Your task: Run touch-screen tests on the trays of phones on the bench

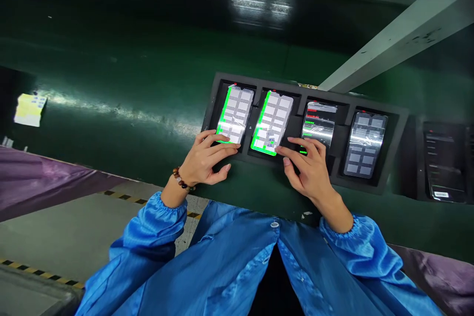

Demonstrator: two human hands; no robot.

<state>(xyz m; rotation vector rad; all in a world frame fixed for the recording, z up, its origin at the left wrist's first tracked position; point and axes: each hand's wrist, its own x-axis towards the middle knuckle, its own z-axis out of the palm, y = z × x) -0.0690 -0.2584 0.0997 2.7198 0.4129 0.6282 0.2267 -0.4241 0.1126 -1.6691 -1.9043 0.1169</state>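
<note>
A black tray (255,80) holds several phones in a row, each in its own slot. My left hand (209,158) is open, its fingertips over the lower end of the leftmost phone (237,108), whose lit screen shows grey blocks and a green edge. The second phone (274,116) shows a similar lit pattern. My right hand (308,165) is open, with a fingertip by this phone's lower right corner and other fingers over the lower part of the third phone (320,118), which has a dark screen with red and green marks. The fourth phone (365,143) shows dimmer grey blocks.
Another dark tray (420,158) with a phone (444,163) stands at the right on the green table (148,74). A pale metal beam (400,29) slants across the upper right, behind the tray. A yellow and white paper (30,109) lies at the far left.
</note>
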